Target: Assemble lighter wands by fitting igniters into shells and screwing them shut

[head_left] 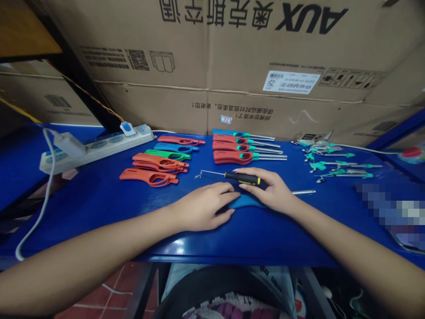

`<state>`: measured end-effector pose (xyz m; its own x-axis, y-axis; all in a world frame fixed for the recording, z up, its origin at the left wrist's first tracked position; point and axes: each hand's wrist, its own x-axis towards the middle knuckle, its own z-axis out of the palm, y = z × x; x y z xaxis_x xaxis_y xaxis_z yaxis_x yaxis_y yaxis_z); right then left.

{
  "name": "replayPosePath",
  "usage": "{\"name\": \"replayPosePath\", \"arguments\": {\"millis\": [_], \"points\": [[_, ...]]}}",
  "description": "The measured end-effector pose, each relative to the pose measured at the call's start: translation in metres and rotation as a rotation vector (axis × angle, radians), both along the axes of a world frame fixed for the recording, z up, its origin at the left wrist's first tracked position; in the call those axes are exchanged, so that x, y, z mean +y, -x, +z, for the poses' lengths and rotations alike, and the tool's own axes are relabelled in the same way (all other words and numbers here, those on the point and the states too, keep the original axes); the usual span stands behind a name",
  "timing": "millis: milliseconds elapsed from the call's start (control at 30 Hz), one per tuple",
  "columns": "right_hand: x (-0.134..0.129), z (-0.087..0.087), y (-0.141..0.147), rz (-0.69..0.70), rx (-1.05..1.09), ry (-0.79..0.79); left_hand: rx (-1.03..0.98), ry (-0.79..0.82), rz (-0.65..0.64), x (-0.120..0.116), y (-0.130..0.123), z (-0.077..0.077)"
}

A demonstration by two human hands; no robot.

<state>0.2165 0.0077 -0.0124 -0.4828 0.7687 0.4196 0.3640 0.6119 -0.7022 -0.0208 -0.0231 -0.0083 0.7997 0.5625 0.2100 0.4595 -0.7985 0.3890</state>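
My left hand [207, 206] has its fingers closed round the rear end of a blue lighter body [245, 202], which lies on the blue table. My right hand [274, 188] grips a black and yellow screwdriver [244, 178] above the same lighter. The screwdriver's thin shaft points left, with a few small screws [198, 174] by its tip. A metal tube [303, 192] sticks out to the right from under my right hand. Part of the blue lighter is hidden by both hands.
Behind my hands lie several lighters with metal tubes [234, 157]. Empty coloured handles [149, 176] are at left, tube parts with green pieces [335, 166] at right. A power strip [99, 148] and a large cardboard box [212, 66] stand at the back.
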Motion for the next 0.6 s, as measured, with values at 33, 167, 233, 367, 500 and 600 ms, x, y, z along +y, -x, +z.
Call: {"name": "replayPosePath", "arguments": {"millis": [33,167,233,367,500,600], "points": [[0.0000,0.0001,0.0002,0.006,-0.007,0.001,-0.001,0.002,-0.001,0.0001,0.0000,-0.0002],[-0.0005,0.0004,0.0007,0.025,-0.021,-0.009,0.003,0.005,-0.003,0.0003,-0.0002,0.0004],[-0.0010,0.0003,0.0004,0.007,-0.009,-0.017,0.022,0.006,-0.002,0.0003,-0.0003,0.0011],[-0.0012,-0.0001,0.0001,-0.002,0.012,-0.015,0.037,0.004,-0.006,0.0005,-0.0002,0.0010],[-0.0010,-0.0004,0.0005,0.004,-0.002,-0.005,0.037,0.005,-0.007,0.0006,0.0003,0.0002],[-0.0011,-0.0012,-0.0001,-0.009,0.012,-0.019,0.037,0.004,-0.007,0.0006,0.0005,0.0001]]}}
